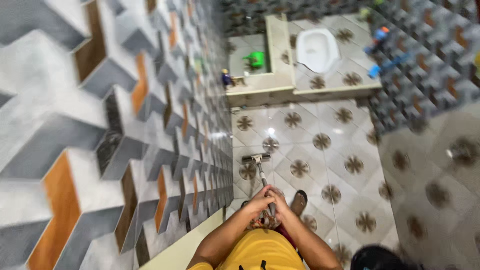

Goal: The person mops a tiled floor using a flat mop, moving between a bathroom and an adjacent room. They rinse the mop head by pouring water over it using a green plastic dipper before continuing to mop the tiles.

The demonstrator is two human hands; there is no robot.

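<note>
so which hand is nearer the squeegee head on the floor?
Left, marginally. Both hands grip the handle: left hand sits slightly higher up the frame, closer to the squeegee head; right hand is just behind it.

Narrow floor lane, wall hard on the left

Patterned wall (125, 130) filled the left half of the frame, close beside the floor wiper (256, 158). Tiled floor (320, 165) lay open toward centre and right. A raised step (300, 91) barred the upper end; dark tiled wall (425, 65) closed the upper right.
</note>
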